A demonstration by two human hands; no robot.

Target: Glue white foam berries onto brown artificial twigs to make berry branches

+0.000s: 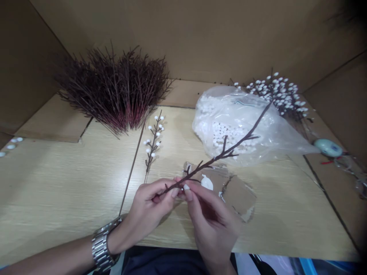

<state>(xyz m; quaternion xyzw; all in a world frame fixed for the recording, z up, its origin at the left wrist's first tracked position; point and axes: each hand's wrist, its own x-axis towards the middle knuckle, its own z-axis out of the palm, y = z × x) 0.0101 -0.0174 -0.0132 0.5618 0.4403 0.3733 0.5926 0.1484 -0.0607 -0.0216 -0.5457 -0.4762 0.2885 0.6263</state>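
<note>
My left hand pinches the lower end of a dark brown twig, which slants up to the right across the view. Close beside it, the thumb and forefinger of my right hand are pinched on a small white berry at the twig's lower part. Under the twig lies torn cardboard with a blob of white glue. A finished-looking twig with white berries lies behind my hands. The clear bag behind the held twig contains many white berries.
A large pile of bare brown twigs stands at the back left. Berried twigs are heaped behind the bag. A pale green object lies at the right, and a few white berries at the far left. Cardboard walls surround the table.
</note>
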